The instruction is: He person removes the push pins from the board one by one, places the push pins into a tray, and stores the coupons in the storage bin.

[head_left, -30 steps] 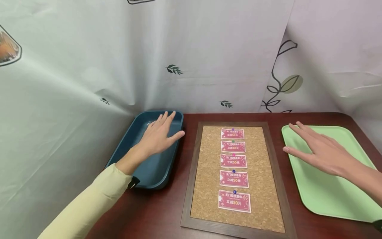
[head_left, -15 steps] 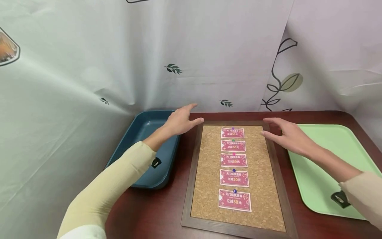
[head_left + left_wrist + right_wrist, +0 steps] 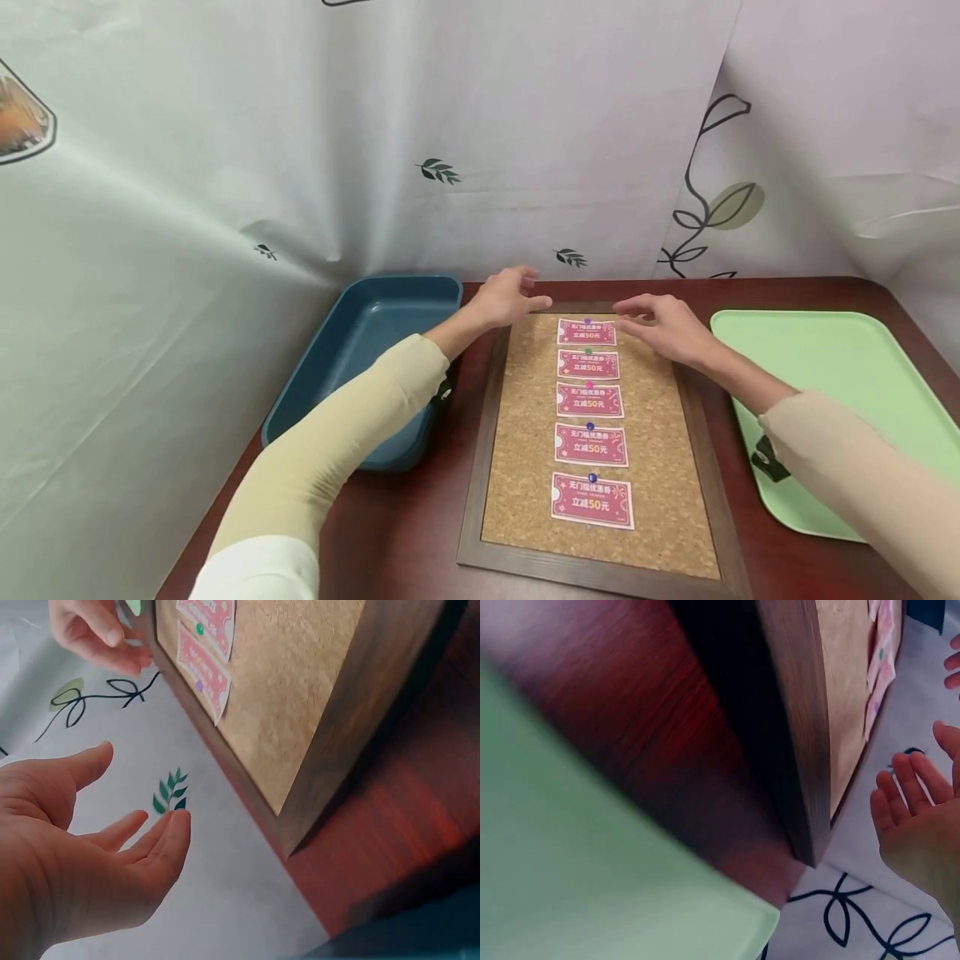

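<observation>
A wood-framed cork board (image 3: 517, 467) lies on the table, bearing a column of several pink coupons (image 3: 590, 446), each with a push pin at its top edge. My left hand (image 3: 504, 300) hovers over the board's far left corner, fingers loosely bent and holding nothing. Opposite it, my right hand (image 3: 666, 327) is just right of the farthest coupon (image 3: 587, 333), which has a purple push pin (image 3: 199, 687). In the right wrist view the right hand's fingers (image 3: 907, 787) are relaxed, with nothing in them. Whether its fingertips touch the farthest coupon I cannot tell.
A deep blue tray (image 3: 330, 367) stands left of the board, partly behind my left sleeve. To the right lies a light green tray (image 3: 817, 350), partly under my right forearm. A printed white cloth (image 3: 525, 150) hangs behind the dark red table (image 3: 375, 533).
Both hands have moved inward from above the trays to the far end of the board, and their fingers have bent more. The coupons and pins have stayed where they were.
</observation>
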The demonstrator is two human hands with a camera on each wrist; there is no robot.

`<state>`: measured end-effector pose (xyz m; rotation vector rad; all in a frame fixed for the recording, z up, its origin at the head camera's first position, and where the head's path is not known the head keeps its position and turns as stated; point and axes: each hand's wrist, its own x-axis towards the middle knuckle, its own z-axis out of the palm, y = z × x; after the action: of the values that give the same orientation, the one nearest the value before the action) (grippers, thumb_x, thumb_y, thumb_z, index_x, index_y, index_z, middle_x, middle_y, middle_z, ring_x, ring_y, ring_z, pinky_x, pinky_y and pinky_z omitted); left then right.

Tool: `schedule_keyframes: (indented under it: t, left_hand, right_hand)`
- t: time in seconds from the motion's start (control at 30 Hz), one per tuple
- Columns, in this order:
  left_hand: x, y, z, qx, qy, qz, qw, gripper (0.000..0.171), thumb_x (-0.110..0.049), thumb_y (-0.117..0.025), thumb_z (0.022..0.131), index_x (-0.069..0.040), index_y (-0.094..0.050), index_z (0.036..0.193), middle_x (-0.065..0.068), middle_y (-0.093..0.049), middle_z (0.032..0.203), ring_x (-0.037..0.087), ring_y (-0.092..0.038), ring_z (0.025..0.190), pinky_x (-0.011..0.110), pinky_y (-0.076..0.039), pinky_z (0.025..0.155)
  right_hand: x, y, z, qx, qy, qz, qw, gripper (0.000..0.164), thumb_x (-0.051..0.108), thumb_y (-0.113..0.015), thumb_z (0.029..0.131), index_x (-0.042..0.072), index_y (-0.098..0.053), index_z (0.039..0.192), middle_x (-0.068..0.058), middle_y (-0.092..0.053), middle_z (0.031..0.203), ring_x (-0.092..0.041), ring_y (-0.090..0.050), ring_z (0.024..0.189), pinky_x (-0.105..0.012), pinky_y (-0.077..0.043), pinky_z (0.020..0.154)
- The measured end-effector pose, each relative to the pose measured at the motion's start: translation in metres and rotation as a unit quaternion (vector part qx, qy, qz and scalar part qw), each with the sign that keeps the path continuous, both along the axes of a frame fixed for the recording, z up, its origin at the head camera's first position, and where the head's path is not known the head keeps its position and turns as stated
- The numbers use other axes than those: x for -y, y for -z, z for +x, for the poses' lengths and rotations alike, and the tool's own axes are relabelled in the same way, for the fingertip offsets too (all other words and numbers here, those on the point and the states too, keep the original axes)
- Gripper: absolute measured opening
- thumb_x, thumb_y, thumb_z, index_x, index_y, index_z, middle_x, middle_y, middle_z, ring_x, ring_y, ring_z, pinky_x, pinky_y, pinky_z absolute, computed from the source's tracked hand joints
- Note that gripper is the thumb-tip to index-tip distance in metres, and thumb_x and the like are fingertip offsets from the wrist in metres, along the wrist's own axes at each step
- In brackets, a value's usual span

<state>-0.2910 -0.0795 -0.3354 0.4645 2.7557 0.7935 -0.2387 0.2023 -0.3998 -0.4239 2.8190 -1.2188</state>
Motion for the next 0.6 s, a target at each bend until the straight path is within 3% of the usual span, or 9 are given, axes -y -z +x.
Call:
schedule_keyframes:
  t: [0.17,0.33,0.6]
  left_hand:
    - [-0.013,0.012,-0.002,0.018,-0.006,0.013,0.9997,0.052,-0.027,-0.071,0.104,-0.009,-0.056,0.151,0.011,-0.064,0.142,0.028,-0.058,0.132,0.044,-0.048,0.109]
    - [-0.021,0.022,-0.004,0.011,-0.007,0.021,0.9997,0.046,-0.019,-0.073,0.103,-0.007,-0.062,0.145,0.01,-0.068,0.133,0.027,-0.061,0.125,0.042,-0.048,0.106]
    - [-0.032,0.04,-0.008,-0.011,-0.046,0.006,0.9989,0.033,-0.021,-0.076,0.101,-0.011,-0.071,0.131,0.002,-0.071,0.114,0.019,-0.064,0.107,0.037,-0.049,0.097]
  right_hand:
    - [0.01,0.006,-0.011,0.004,0.012,-0.004,1.0,0.039,0.021,-0.071,0.104,-0.001,-0.067,0.137,-0.025,-0.063,0.14,-0.043,-0.058,0.131,-0.062,-0.045,0.108]
    - [0.016,0.008,-0.021,0.015,0.017,-0.007,1.0,0.032,0.017,-0.07,0.104,0.0,-0.07,0.131,-0.023,-0.066,0.134,-0.037,-0.061,0.119,-0.057,-0.048,0.103]
    - [0.023,0.015,-0.031,0.006,0.018,0.007,1.0,0.029,0.017,-0.072,0.103,-0.001,-0.073,0.127,-0.021,-0.069,0.122,-0.033,-0.06,0.104,-0.047,-0.047,0.09]
